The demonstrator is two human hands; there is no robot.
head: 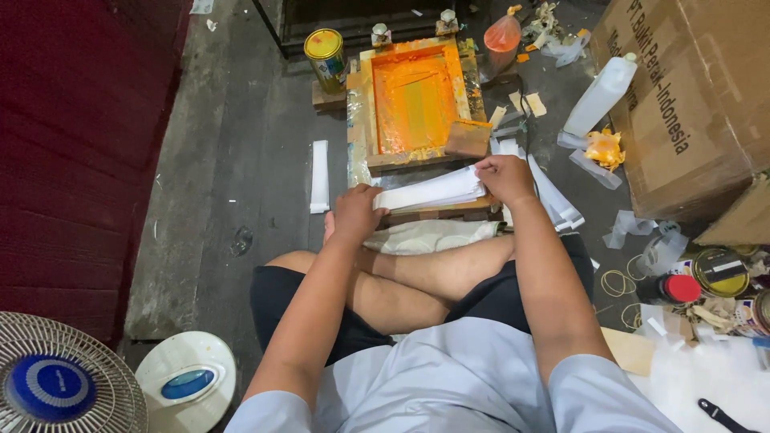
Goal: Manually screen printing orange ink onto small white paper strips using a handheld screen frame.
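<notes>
I sit cross-legged on the floor with a stack of white paper strips held in front of me. My left hand grips the stack's left end. At the stack's right end, my right hand pinches the top sheets. Just beyond the stack lies a wooden screen-printing frame whose mesh is covered in orange ink. A wooden squeegee block rests on the frame's near right corner. A pale cloth lies under the stack, against my legs.
A yellow-lidded tin stands left of the frame, a loose white strip on the floor nearby. A white plastic bottle, cardboard box, tins, rubber bands and a red-capped bottle crowd the right. A fan sits at bottom left.
</notes>
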